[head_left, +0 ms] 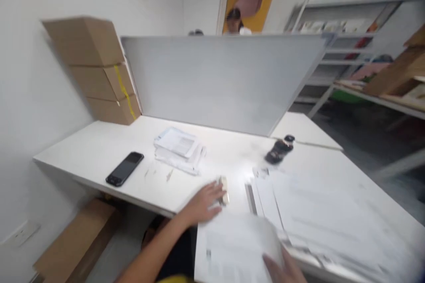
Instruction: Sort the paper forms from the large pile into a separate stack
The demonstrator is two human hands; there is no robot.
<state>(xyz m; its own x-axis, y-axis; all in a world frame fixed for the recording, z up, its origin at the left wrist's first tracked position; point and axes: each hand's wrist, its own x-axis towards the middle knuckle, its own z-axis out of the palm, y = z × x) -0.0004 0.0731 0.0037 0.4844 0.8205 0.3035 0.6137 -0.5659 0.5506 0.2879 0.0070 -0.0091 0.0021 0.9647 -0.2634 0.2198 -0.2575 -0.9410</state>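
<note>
Extending leftward from the grasping right hand (pixel 286 267), white paper (pixel 237 243) curls.

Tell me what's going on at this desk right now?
A person is at a white desk, handling paper. The right hand holds a curling white paper at the near edge. The left hand reaches to a small pale object; blur hides whether it grips it. Loose sheets spread to the right, a stack of papers lies further back, and a phone lies to the left.
</note>
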